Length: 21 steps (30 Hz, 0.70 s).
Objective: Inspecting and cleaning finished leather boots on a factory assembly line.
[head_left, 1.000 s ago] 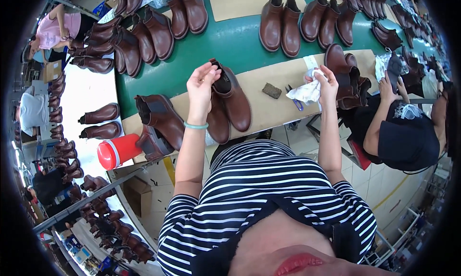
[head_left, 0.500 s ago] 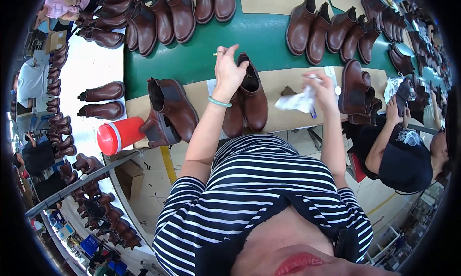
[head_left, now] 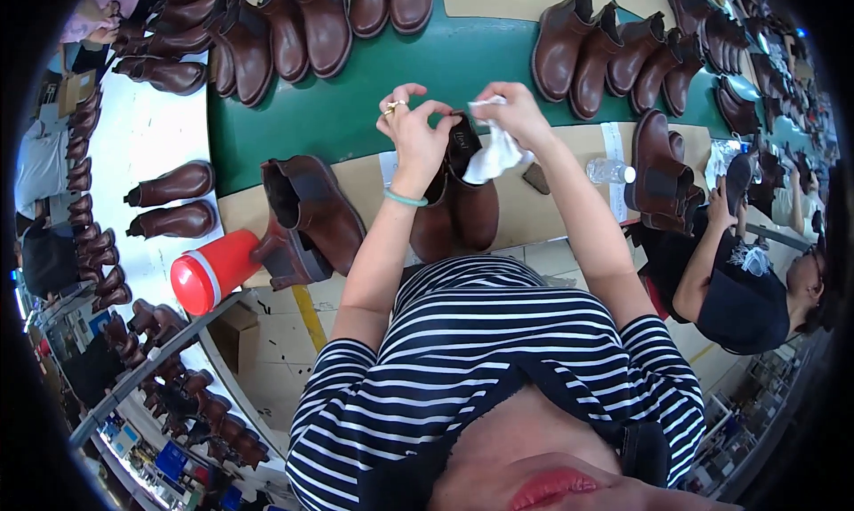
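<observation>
The right hand [head_left: 514, 115] is closed on a white cloth [head_left: 494, 151], which hangs from its fingers over the near part of the boot [head_left: 474, 217], beside its opening. The left hand [head_left: 416, 137] has thumb and forefinger together at the boot's top edge, other fingers raised; whether it truly grips the leather I cannot tell. The hands are close to each other, one on either side of that opening, not touching.

What has just changed is the right hand: half a second ago it is off to the right with the cloth, well apart from the boot; now it has come across to it. That puts cloth and boot together, so both hands appear to be at work on the same one.

The boot stands on a tan sheet [head_left: 525, 217] on the green bench [head_left: 382, 84], toe toward the person, with its mate [head_left: 433, 231] just left, partly behind the left wrist. Compared with the earlier frame, the clear bottle [head_left: 611, 171] is now uncovered, and the blue-handled tool is out of sight, perhaps behind the right forearm. The dark block [head_left: 535, 179] lies just beside that forearm.

Farther left, two more boots [head_left: 316, 209] lean together by a red jug [head_left: 213, 266]. At right, a co-worker's hand [head_left: 719, 204] holds a dark shoe part [head_left: 737, 180].
</observation>
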### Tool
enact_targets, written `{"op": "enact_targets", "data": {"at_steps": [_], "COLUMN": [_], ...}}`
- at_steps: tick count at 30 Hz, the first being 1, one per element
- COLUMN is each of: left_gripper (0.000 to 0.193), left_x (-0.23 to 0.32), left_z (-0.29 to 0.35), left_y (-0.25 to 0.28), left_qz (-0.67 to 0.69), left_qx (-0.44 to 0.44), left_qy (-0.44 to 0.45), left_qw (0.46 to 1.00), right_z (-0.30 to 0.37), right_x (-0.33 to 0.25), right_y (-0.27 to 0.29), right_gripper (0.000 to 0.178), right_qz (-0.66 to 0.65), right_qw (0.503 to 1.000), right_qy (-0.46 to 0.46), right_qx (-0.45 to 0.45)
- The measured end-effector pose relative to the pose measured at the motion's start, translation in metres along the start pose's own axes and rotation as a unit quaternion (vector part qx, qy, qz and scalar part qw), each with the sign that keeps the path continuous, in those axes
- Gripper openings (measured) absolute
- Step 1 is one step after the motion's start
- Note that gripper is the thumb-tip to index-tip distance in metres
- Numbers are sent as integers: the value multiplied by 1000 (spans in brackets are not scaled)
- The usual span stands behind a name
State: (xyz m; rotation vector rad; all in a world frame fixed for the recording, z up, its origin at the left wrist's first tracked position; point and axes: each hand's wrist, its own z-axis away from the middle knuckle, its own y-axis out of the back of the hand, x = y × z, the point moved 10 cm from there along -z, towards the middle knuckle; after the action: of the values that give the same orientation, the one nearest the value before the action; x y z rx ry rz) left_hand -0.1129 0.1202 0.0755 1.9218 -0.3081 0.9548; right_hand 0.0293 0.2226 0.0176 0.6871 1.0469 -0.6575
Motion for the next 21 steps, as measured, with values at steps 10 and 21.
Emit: {"op": "enact_targets", "data": {"at_steps": [10,21], "left_gripper": [27,20], "left_x": [-76,-86], "left_z": [25,25], "left_y": [-28,-18], "left_qz": [280,383], "left_qx": [-149,-111], "left_qy": [182,212], "left_qw": [931,892], "right_z": [7,78], "right_x": [-89,-8], "right_y": [-62,20], "right_gripper": [18,11], "right_qz": [168,74], "right_qw": [972,997], "right_qy": [166,-33], "right_qx": [-13,9]}}
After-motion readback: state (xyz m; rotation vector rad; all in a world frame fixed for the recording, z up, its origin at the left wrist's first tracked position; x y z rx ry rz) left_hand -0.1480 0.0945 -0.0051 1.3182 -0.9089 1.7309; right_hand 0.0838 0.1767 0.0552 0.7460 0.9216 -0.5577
